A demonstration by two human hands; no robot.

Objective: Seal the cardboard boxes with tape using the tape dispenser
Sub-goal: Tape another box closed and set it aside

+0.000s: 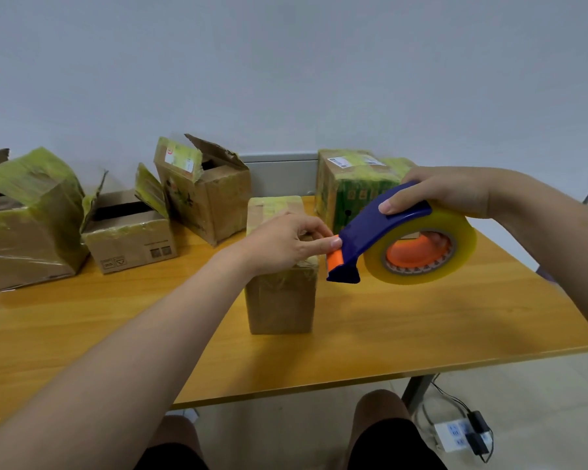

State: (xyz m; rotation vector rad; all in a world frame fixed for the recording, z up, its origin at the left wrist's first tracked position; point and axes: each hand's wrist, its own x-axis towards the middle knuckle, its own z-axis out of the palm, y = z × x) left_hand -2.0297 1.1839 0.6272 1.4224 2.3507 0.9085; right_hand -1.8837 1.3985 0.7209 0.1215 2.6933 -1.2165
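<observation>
1. The tape dispenser (377,232), with a blue body and an orange nose piece, is held in the air above the table (421,327). It sits just right of the small upright box (280,300).
2. The tape roll (455,252) on it looks nearly full, clear with a yellow tint. Judgement: light, rigid plastic with most of the weight in the roll. The film will be slippery on its back, sticky on its face and quick to fold onto itself.
3. The right hand (445,191) grasps the dispenser from above. The thumb lies on the blue arch and the fingers reach through the orange hub. Judgement: a sound hold that keeps clear of the cutter end.
4. The left hand (286,242) pinches at the orange nose piece with thumb and forefinger. Whether a tape end lies between them cannot be told.
5. The small box stands closed, with old film across its top. Judgement: light and easily tipped, so it should be steadied from the top while tape is drawn over it.
6. Two open boxes (129,239) (211,198) and a crumpled one (28,232) stand at the left rear. A green-printed box (353,184) stands behind the dispenser.
7. A power strip (452,435) lies on the floor.
</observation>
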